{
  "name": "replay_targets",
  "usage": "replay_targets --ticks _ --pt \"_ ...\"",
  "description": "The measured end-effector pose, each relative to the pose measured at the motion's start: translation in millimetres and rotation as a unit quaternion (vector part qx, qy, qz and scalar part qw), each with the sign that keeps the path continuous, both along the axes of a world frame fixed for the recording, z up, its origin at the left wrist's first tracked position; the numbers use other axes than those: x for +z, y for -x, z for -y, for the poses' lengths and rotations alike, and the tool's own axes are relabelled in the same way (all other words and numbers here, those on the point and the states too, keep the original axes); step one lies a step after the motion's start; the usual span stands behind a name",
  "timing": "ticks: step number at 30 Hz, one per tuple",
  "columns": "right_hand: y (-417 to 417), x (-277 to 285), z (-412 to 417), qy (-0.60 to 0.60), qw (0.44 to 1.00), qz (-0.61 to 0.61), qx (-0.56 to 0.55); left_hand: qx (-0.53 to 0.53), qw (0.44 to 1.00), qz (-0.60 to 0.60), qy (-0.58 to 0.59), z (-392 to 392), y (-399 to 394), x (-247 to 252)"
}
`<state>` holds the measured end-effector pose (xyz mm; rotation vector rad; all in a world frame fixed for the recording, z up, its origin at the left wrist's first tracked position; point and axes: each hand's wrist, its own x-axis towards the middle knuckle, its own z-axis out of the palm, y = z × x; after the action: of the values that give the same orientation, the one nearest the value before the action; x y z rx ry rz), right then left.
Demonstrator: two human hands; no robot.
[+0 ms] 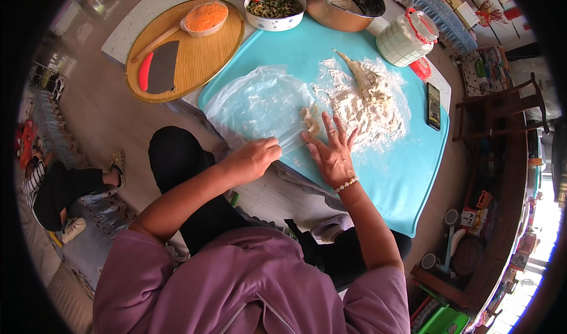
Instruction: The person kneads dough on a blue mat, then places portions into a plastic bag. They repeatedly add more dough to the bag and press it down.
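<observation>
My left hand [257, 159] pinches the near edge of a clear plastic bag [261, 101], which lies spread on a turquoise mat [398, 170] and is dusted with flour inside. Its edge is stretched toward my right hand [332, 157]. That hand has floury fingers spread apart, with the thumb side by the bag's mouth. Just beyond it, a small lump of dough [311, 120] sits at the bag's right edge. Right of the fingertips is a heap of flour [372, 117], with a ragged, pointed piece of dough [365, 79] on it.
A round bamboo board [195, 64] holds a dough scraper [161, 68], a rolling pin [157, 44] and a covered bowl of orange shreds [206, 17]. Behind stand a bowl of chopped greens [275, 6], a dough pot [345, 6] and a flour jar [405, 39]. A phone [433, 106] lies right. Someone sits left [66, 192].
</observation>
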<state>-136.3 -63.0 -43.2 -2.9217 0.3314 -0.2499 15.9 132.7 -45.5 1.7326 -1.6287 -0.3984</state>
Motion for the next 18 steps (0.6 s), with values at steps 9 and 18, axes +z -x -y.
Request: replay_targets --ticks 9,18 --pt "0.4 -4.5 14.4 0.036 0.999 0.005 0.011 -0.014 1.000 0.002 -0.018 -9.9 -4.8 19.1" --pt "-4.8 2.7 23.2 -0.126 0.990 0.030 -0.060 -0.025 0.999 -0.001 -0.027 -10.2 -16.0 18.7"
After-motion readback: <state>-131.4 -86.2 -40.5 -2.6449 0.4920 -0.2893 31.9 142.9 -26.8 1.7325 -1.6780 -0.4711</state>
